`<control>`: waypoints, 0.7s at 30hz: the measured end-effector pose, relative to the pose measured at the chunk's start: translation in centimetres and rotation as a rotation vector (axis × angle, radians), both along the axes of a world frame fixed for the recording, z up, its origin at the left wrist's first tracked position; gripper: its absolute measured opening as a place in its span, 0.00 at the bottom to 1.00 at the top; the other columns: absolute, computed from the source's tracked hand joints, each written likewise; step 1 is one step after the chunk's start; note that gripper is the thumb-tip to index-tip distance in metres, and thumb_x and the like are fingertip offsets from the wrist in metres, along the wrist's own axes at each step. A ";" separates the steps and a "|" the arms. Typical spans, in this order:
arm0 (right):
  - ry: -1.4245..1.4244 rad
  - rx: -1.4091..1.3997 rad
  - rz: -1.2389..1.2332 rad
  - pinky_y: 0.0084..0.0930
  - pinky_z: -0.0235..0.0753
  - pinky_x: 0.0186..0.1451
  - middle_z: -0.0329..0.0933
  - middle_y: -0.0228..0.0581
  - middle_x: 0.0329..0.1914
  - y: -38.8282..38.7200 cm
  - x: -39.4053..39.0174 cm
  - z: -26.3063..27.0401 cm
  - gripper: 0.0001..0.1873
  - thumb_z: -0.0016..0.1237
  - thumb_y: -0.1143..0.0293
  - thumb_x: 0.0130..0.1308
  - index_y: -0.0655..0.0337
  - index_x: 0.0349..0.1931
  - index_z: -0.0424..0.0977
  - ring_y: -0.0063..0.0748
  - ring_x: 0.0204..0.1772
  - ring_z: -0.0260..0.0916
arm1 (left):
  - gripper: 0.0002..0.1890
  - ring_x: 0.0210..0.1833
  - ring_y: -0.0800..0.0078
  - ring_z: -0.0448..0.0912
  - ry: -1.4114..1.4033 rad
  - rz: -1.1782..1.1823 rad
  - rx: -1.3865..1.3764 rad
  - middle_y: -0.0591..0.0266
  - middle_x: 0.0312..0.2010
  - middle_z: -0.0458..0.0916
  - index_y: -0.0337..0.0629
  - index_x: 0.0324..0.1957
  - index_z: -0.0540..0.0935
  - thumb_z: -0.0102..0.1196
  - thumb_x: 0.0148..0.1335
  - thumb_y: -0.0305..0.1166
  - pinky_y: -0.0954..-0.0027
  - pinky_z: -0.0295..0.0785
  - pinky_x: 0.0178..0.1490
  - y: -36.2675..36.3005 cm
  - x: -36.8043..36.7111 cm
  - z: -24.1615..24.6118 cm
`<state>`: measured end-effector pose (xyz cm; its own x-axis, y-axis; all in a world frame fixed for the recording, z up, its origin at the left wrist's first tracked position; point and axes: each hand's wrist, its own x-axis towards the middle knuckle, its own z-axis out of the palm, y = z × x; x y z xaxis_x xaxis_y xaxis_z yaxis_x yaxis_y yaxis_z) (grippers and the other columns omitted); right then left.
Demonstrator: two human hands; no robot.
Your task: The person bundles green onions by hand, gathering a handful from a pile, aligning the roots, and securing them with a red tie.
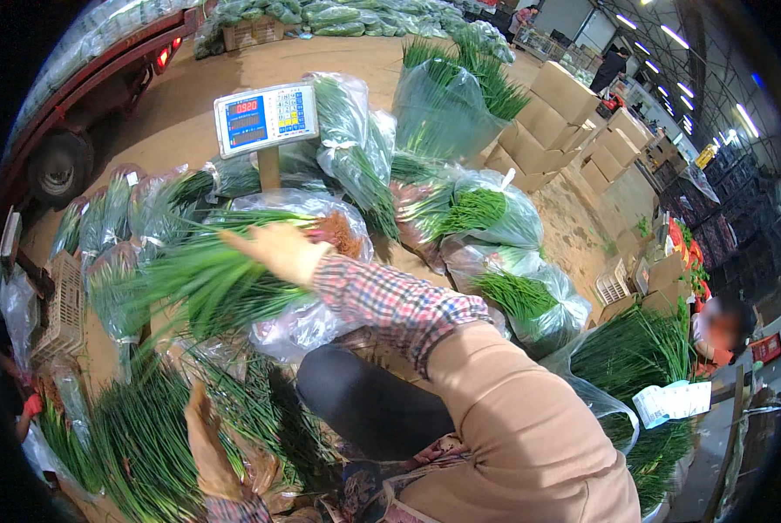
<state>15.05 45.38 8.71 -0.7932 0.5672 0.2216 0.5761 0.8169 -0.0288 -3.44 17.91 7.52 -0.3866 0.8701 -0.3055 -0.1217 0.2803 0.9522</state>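
Note:
My right hand (287, 253) lies across a bunch of green onions (214, 287), one finger stretched out along the leaves. Whether its other fingers grip the bunch is hidden. The leaves fan out to the left and are blurred; reddish-brown roots (341, 235) stick out on the right. Clear plastic bagging (299, 330) lies under the bunch, in front of the lit display of a weighing scale (266, 119). Lower down, my left hand (202, 418) is at a large loose heap of green onions (145, 438), seen edge-on with its fingers partly hidden.
Bagged green onions (521, 287) surround the scale. A tall open bag (452, 98) stands behind, near cardboard boxes (550, 114). At left are a plastic crate (60, 307) and a truck wheel (57, 167). A co-worker (720, 327) is at the right; a red-gloved hand (32, 405) shows far left.

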 end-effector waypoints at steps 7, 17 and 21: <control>-0.210 -0.063 -0.033 0.46 0.49 0.70 0.51 0.59 0.66 -1.0 3.2 -15.9 0.38 0.40 0.80 0.50 0.54 0.66 0.51 0.55 0.71 0.46 | 0.28 0.61 0.58 0.66 -0.119 -0.008 -0.180 0.49 0.61 0.63 0.29 0.62 0.59 0.42 0.67 0.41 0.64 0.61 0.63 -9.3 -1.8 -1.8; 0.049 -0.401 0.415 0.38 0.71 0.50 0.73 0.53 0.45 -9.0 -12.0 -6.8 0.14 0.47 0.64 0.59 0.67 0.39 0.74 0.47 0.48 0.72 | 0.31 0.56 0.50 0.70 0.424 -0.540 -0.074 0.40 0.53 0.70 0.29 0.59 0.62 0.45 0.63 0.47 0.62 0.66 0.58 -14.0 -0.8 -5.9; -0.660 -0.666 0.695 0.36 0.72 0.42 0.74 0.51 0.37 -18.4 -20.2 -17.5 0.16 0.44 0.59 0.62 0.65 0.36 0.73 0.48 0.39 0.72 | 0.29 0.48 0.50 0.73 0.613 -0.562 -0.257 0.44 0.43 0.74 0.28 0.51 0.67 0.48 0.59 0.46 0.59 0.69 0.51 -15.3 0.1 -6.7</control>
<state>-5.10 27.00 -8.77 -0.8288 -0.1863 -0.5276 0.0736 0.8984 -0.4330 -3.34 2.58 0.82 -0.0807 0.9141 -0.3973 0.6124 0.3599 0.7038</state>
